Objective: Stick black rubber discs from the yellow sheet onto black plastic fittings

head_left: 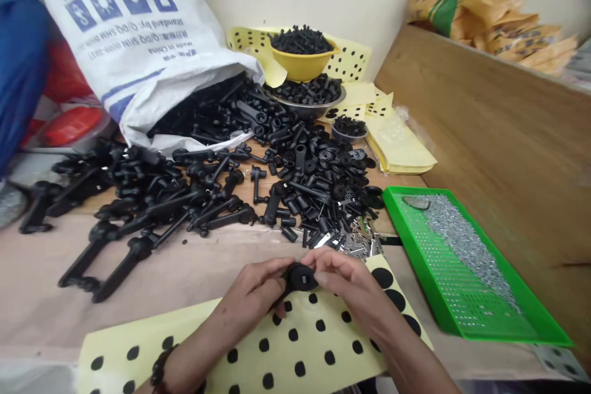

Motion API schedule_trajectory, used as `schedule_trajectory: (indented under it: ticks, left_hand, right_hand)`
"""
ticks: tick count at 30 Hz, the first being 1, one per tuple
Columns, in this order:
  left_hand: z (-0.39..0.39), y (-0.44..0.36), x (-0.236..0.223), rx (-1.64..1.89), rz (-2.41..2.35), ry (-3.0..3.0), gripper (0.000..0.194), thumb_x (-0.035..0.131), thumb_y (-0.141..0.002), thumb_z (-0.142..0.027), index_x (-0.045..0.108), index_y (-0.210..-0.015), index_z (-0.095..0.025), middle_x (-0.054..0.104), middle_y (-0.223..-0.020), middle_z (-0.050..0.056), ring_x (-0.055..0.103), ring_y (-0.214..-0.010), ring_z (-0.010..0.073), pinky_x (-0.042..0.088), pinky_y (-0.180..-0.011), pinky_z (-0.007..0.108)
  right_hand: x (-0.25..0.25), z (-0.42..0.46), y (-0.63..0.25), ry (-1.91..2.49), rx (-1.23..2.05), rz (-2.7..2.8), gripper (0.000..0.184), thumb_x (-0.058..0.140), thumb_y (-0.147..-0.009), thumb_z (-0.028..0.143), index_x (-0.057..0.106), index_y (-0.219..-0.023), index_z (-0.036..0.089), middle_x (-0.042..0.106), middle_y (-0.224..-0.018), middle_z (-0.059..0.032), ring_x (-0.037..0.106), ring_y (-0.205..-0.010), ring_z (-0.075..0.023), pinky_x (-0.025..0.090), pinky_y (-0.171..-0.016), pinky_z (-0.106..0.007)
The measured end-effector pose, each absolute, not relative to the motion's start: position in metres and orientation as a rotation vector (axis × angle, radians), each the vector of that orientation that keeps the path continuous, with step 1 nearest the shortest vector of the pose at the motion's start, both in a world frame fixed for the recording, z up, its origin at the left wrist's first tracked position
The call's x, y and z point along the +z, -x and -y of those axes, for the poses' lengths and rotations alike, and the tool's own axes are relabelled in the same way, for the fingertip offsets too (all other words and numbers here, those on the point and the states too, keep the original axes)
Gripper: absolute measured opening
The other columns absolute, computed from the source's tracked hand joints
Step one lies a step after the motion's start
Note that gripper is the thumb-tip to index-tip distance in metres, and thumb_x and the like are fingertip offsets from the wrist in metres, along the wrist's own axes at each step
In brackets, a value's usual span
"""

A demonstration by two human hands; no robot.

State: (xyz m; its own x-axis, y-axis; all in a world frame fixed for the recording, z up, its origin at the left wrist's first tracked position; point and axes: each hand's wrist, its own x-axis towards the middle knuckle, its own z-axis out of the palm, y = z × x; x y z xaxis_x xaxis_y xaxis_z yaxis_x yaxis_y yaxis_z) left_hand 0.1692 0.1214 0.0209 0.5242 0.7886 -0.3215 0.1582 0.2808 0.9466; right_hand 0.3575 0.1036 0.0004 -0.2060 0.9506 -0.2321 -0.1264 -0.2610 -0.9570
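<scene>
Close to the front edge, a black plastic part with a round disc end (303, 277) is held between my two hands. My left hand (261, 286) has its fingers closed around the part's left side. My right hand (339, 271) pinches the disc at its right edge. A small pale slot shows in the disc's middle; the rest of the part is hidden by the fingers. Below the hands lies a yellow sheet (281, 354) with rows of small black pads and some larger black round pads (396, 300) at its right.
Black plastic crank arms (138, 246) and loose parts are heaped at left and centre. A white sack (152, 43) spills more. Behind stand a yellow bowl (302, 65) and a metal bowl (309, 109). A green tray (462, 320) of small metal pieces lies beside a wooden panel (498, 154).
</scene>
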Motion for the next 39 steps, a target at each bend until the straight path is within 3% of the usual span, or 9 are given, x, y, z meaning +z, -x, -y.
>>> schedule_trajectory:
  ticks: [11,20,25,31,36,39]
  left_hand:
    - [-0.119,-0.165,0.019,0.482,-0.977,-1.377,0.037,0.041,-0.09,-0.026,0.063,-0.118,-0.022,0.057,-0.058,-0.002,0.055,-0.058,0.0151,0.044,-0.057,0.024]
    - [-0.118,-0.168,0.019,0.498,-1.013,-1.372,0.033,0.044,-0.089,-0.03,0.068,-0.11,-0.02,0.057,-0.054,-0.002,0.053,-0.051,0.0142,0.042,-0.051,0.022]
    - [-0.118,-0.171,0.014,0.502,-1.025,-1.383,0.034,0.05,-0.088,-0.034,0.065,-0.116,-0.022,0.062,-0.063,-0.001,0.053,-0.05,0.0121,0.043,-0.049,0.021]
    - [-0.116,-0.174,0.011,0.512,-1.062,-1.356,0.03,0.051,-0.086,-0.032,0.065,-0.11,-0.021,0.063,-0.071,0.0,0.051,-0.049,0.0109,0.045,-0.048,0.022]
    - [-0.114,-0.176,0.012,0.557,-1.093,-1.4,0.021,0.052,-0.086,-0.034,0.065,-0.093,-0.018,0.054,-0.063,-0.003,0.045,-0.047,0.01,0.041,-0.044,0.02]
    - [-0.112,-0.176,0.013,0.565,-1.148,-1.514,0.019,0.052,-0.086,-0.032,0.065,-0.089,-0.018,0.055,-0.062,-0.003,0.049,-0.052,0.0119,0.041,-0.049,0.021]
  right_hand:
    - [0.007,-0.104,-0.357,1.253,1.543,1.258,0.02,0.065,-0.071,0.033,0.054,-0.061,0.019,0.059,-0.093,-0.0063,0.056,-0.085,-0.0207,0.043,-0.073,-0.03]
    - [0.003,-0.104,-0.357,1.269,1.498,1.303,0.018,0.063,-0.072,0.03,0.054,-0.061,0.02,0.059,-0.092,-0.0066,0.056,-0.086,-0.0208,0.045,-0.072,-0.031]
    - [0.005,-0.104,-0.357,1.268,1.462,1.343,0.017,0.062,-0.072,0.029,0.053,-0.061,0.02,0.059,-0.09,-0.0068,0.057,-0.084,-0.0209,0.046,-0.072,-0.032]
    - [0.001,-0.105,-0.357,1.244,1.367,1.434,0.014,0.058,-0.073,0.025,0.051,-0.061,0.021,0.058,-0.082,-0.0051,0.056,-0.076,-0.0191,0.045,-0.064,-0.03]
    - [0.0,-0.103,-0.356,1.259,1.33,1.46,0.01,0.057,-0.072,0.023,0.054,-0.063,0.021,0.059,-0.08,-0.0046,0.057,-0.074,-0.0185,0.045,-0.06,-0.028]
    - [-0.001,-0.1,-0.354,1.298,1.294,1.465,0.01,0.056,-0.072,0.022,0.054,-0.062,0.021,0.059,-0.076,-0.0029,0.056,-0.07,-0.0175,0.045,-0.058,-0.028]
